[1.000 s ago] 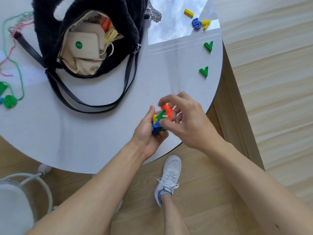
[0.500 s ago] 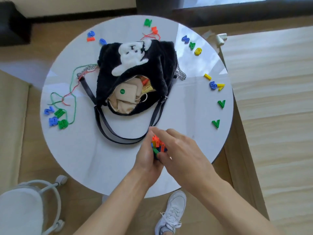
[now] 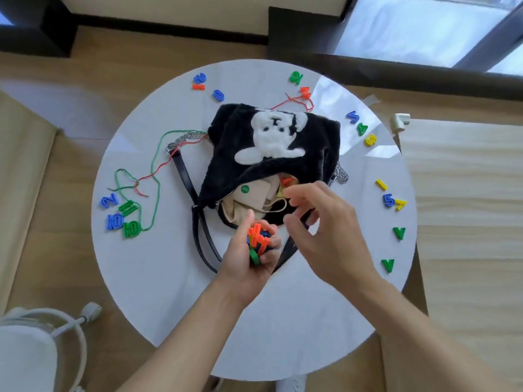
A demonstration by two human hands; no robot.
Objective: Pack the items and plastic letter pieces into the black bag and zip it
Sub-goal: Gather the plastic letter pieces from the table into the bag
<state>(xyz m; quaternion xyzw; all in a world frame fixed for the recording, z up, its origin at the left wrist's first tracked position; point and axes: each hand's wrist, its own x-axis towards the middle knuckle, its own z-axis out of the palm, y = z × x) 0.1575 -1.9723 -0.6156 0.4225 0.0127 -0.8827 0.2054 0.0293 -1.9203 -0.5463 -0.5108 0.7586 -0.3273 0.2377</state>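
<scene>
Here the left hand (image 3: 244, 260) is held palm-up over the round white counter (image 3: 158, 278), fingers curled around a bunch of orange, blue and green plastic letter pieces (image 3: 258, 239), just in front of the unzipped mouth of the furry black bag with a white bear patch (image 3: 232, 142) lying mid-counter. The right hand (image 3: 325, 224) hovers above that opening, wrist bent, fingers loosely curved and blurred, so I cannot tell whether it pinches anything. Other loose coloured pieces (image 3: 399, 232) lie along the counter's rim.

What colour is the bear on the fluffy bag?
The bear patch is white, on the black furry bag; seen in the head view.
</scene>
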